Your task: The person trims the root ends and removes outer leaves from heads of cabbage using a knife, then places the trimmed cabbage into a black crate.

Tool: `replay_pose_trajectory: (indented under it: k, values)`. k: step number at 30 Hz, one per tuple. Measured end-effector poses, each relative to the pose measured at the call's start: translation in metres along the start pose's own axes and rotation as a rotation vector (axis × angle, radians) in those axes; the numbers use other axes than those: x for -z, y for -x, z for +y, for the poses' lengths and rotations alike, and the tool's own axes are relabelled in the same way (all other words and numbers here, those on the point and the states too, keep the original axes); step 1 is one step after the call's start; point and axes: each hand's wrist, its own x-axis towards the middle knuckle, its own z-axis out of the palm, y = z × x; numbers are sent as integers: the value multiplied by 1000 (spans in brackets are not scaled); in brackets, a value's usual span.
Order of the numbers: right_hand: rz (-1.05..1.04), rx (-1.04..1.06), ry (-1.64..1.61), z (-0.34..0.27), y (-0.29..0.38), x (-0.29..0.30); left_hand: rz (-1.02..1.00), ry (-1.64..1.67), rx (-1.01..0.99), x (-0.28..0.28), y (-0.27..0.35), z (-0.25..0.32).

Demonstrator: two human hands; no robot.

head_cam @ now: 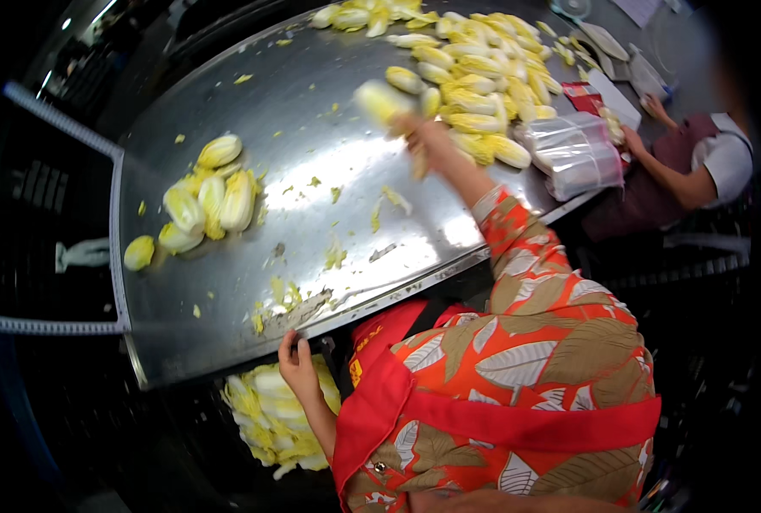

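Observation:
My right hand (419, 131) reaches over the metal table (329, 154) and is shut on a napa cabbage (380, 101), blurred by motion. Just right of it lies a large heap of pale yellow napa cabbages (476, 83). My left hand (299, 359) rests at the table's near edge with its fingers apart, holding nothing. A smaller group of napa cabbages (210, 199) sits at the left side of the table. Torn leaf scraps (335, 256) are scattered over the metal between the two groups.
Below the table's near edge stands a pile of cabbages (271, 410). At the right, a co-worker (688, 167) handles items beside a clear plastic bag of cabbages (572, 154). A scale (595, 54) stands at the upper right. A white perforated frame (119, 237) borders the left end.

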Motion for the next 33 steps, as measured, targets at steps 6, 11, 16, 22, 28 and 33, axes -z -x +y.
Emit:
replay_pose_trajectory:
  k: [6,11,16,22,28,33]
  values:
    - [488,371,-57,-92,-104,110,-35,24,4,-3,-5,1]
    - [159,192,247,-65,-116,42,-25,-63,-63,-3,1,-7]
    - [-320,77,509,32,-60,-122,-19,-30,-20,-3,7,0]
    - [-704,468,871,91,-37,-248,-21,-16,5,-6,11,-2]
    - [-913,664,1005,104,-32,-278,20,-9,-6,-12,15,5]
    - [-1128,774,1084,93,-34,-261,52,-26,-14,-15,20,5]
